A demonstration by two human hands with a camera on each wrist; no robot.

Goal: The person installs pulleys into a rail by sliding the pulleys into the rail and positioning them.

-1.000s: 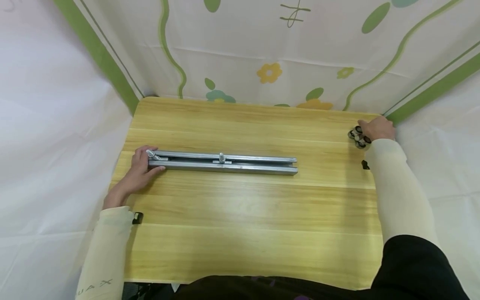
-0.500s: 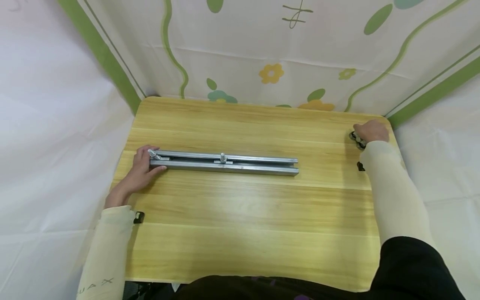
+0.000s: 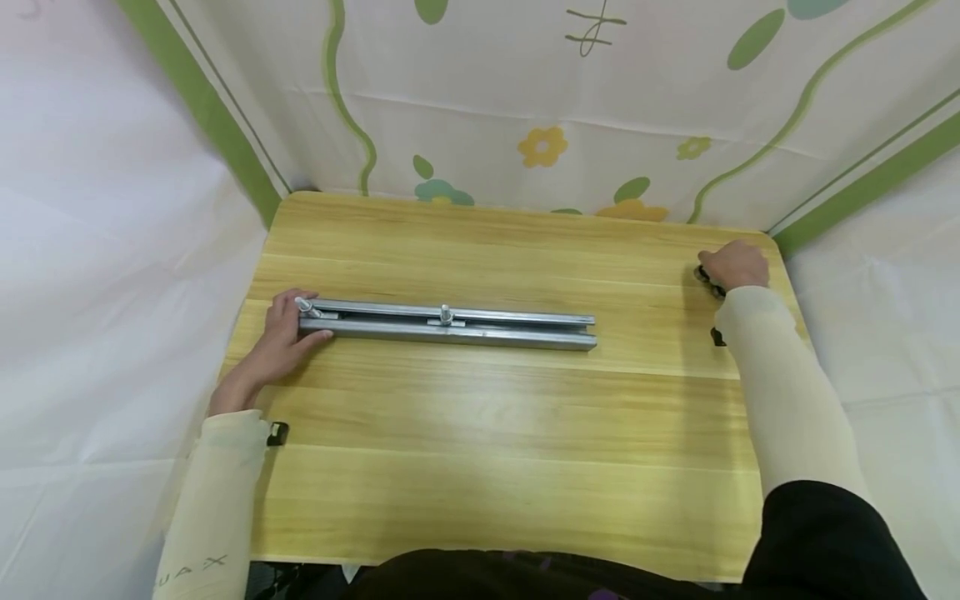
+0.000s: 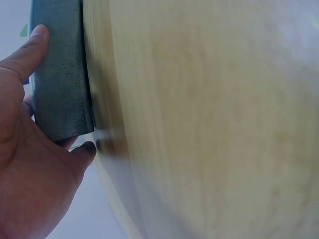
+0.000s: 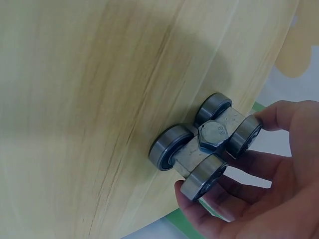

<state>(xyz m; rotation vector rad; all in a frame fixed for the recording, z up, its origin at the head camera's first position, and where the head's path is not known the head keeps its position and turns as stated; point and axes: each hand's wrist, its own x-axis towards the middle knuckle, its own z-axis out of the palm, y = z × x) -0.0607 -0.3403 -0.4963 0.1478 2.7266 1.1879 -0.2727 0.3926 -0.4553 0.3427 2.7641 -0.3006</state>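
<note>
A silver steel channel rail (image 3: 517, 337) lies lengthwise on the tabletop, its slot facing up. Two bolts stand in the slot: one upright bolt (image 3: 446, 315) near the middle and one tilted bolt (image 3: 306, 307) at the left end. My left hand (image 3: 279, 340) grips that left end, thumb along the near side. At the far right corner, my right hand (image 3: 738, 265) holds a metal roller trolley (image 5: 190, 156) by its wheels. Bearing wheels flank the trolley's block, and a hex bolt head (image 5: 213, 134) shows on it. Whether its wheels touch the table, I cannot tell.
The wood-grain table (image 3: 480, 467) has rounded far corners. A white curtain (image 3: 465, 92) with green and yellow prints rises behind its far edge. White sheets hang on both sides. Small black devices sit at the left wrist (image 3: 277, 433) and right wrist (image 3: 717, 337).
My right hand has moved a little left and rotated, so it covers more of the roller trolley in the head view. The left hand and rail stay in place.
</note>
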